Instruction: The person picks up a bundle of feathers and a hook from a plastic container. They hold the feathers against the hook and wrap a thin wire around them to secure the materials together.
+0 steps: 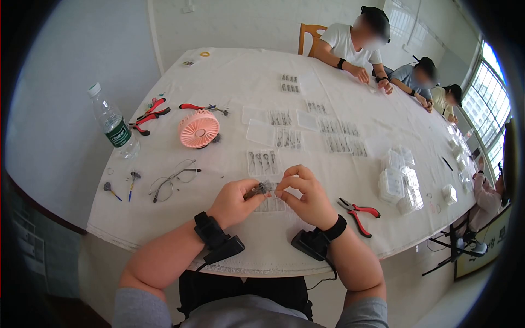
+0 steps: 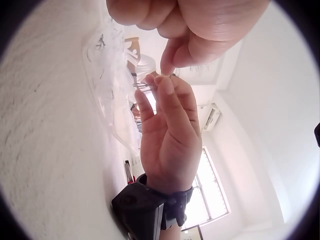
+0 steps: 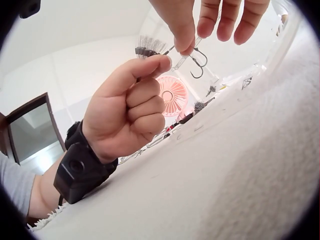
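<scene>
My left hand [image 1: 236, 201] grips a bundle of thin metal wires [image 1: 262, 188] with a dark band, its fingers curled in the right wrist view, where the bristly bundle [image 3: 149, 50] stands above the left fist [image 3: 127, 107]. The right hand [image 1: 307, 198] pinches a small piece between thumb and index finger beside the bundle. A dark multi-pronged hook [image 3: 199, 65] hangs under these right fingertips [image 3: 185, 47]. Below both hands lies a clear compartment box [image 1: 268, 206], partly covered by them. Another box with hooks [image 1: 262, 163] lies just beyond.
Left: pink fan [image 1: 199, 129], eyeglasses [image 1: 174, 179], water bottle [image 1: 116, 123], red-handled pliers [image 1: 150, 116], two small tools. Right: more pliers [image 1: 359, 215], stacked clear boxes [image 1: 392, 185]. Several filled boxes [image 1: 330, 127] lie farther back. People sit along the table's far right side.
</scene>
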`<state>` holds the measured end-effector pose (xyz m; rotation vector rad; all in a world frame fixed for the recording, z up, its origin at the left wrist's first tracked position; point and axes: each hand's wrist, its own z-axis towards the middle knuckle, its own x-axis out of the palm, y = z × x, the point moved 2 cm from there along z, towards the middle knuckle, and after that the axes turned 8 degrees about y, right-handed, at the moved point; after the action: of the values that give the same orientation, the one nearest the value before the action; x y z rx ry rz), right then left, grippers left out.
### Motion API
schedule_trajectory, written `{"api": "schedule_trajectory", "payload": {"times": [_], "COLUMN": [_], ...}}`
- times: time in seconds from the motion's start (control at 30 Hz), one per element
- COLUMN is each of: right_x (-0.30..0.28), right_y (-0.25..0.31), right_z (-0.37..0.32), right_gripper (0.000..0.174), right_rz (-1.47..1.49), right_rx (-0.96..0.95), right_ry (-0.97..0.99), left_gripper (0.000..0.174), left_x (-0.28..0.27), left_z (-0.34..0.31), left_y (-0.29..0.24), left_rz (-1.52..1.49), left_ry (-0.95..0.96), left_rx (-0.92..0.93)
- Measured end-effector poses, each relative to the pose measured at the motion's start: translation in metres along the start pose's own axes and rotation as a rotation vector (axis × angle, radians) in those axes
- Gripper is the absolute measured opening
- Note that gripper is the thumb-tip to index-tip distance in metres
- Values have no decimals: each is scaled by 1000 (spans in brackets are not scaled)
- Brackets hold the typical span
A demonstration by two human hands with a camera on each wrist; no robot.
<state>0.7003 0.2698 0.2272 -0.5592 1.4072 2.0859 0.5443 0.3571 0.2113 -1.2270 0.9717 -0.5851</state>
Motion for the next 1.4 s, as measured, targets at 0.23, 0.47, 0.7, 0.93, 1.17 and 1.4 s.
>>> {"api": "schedule_trajectory", "payload": {"times": [0.23, 0.47, 0.7, 0.93, 1.17, 1.4], "right_x": [0, -2, -3, -2, 0, 0], "right_y": [0, 1, 2, 1, 1, 3], "right_z": [-1, -1, -2, -1, -1, -2], "right_gripper": [10, 10, 9, 8, 9, 9], "right_rz": [-32, -49, -69, -81, -60, -40], "right_rx": [-14, -20, -11, 2, 12, 36], "right_ry": [-2, 9, 9, -6, 12, 15], "left_gripper": [13, 14, 14, 17, 22, 17], "left_x": [3, 5, 2, 6, 1, 1], "left_z": [0, 1, 2, 6, 3, 2], "left_y": [0, 0, -2, 17, 8, 8], "left_rz": [-22, -38, 55, -67, -15, 6], "left_ry": [6, 1, 29, -59, -46, -51], "left_rx": [-13, -10, -113, 32, -21, -10]}}
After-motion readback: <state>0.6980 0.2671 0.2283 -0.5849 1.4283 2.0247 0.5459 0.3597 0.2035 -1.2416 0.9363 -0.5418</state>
